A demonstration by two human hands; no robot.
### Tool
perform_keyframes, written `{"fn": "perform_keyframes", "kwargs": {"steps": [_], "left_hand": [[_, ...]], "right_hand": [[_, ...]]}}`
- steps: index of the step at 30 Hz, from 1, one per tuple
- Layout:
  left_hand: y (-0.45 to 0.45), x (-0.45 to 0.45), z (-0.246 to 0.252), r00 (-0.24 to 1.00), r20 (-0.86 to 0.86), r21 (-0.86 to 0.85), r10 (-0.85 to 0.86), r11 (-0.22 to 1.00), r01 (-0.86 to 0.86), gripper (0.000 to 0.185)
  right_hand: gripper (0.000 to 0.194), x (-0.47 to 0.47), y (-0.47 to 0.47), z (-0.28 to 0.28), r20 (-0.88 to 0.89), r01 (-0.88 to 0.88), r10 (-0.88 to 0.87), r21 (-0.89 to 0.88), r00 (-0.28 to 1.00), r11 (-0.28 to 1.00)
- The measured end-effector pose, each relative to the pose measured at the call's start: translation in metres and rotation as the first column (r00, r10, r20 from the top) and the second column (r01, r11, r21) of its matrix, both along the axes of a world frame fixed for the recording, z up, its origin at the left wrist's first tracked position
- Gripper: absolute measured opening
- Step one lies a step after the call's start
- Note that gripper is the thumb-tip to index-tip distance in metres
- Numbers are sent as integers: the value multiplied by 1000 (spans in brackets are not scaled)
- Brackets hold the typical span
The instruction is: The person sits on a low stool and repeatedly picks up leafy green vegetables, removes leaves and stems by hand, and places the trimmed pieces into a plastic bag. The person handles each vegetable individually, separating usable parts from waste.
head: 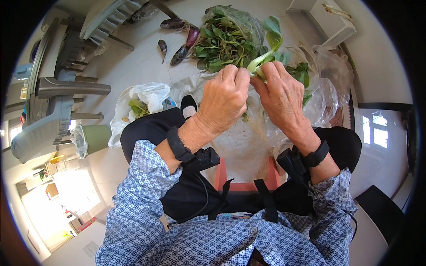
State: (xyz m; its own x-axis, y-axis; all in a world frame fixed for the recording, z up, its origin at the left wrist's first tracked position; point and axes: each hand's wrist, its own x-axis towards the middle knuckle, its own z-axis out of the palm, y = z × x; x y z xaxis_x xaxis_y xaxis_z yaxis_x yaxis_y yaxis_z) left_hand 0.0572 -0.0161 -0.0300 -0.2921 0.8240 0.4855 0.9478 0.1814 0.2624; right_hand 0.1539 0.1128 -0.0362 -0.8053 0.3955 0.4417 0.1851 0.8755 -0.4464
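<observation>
A bok choy plant (265,60) with a pale green stalk and a broad leaf is held up in front of me. My right hand (281,93) grips its stalks near the base between thumb and fingers. Pressed close beside it, my left hand (224,99) pinches the base end; its fingertips are partly hidden. Just beyond my hands lies a heap of leafy greens (229,43), partly under a clear plastic bag (246,20). More green leaves (301,73) show to the right of my right hand. A pale, dirt-marked sheet (243,143) covers the floor below.
Several dark purple root vegetables (192,36) lie left of the heap. By my left knee, a white plastic bag (149,94) holds leaf scraps (138,108); a green bin (96,138) stands farther left. Clear plastic bags (321,99) lie right. Chairs (73,86) line the left side.
</observation>
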Motion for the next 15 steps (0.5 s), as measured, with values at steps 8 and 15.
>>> {"fn": "perform_keyframes", "kwargs": {"steps": [8, 15], "left_hand": [[6, 1, -7, 997, 67, 65, 39, 997, -44, 17], [13, -1, -3, 839, 528, 118, 127, 968, -221, 9]], "right_hand": [[17, -5, -5, -3, -47, 24, -27, -70, 999, 997], [19, -9, 4, -3, -68, -25, -17, -579, 998, 815]]}}
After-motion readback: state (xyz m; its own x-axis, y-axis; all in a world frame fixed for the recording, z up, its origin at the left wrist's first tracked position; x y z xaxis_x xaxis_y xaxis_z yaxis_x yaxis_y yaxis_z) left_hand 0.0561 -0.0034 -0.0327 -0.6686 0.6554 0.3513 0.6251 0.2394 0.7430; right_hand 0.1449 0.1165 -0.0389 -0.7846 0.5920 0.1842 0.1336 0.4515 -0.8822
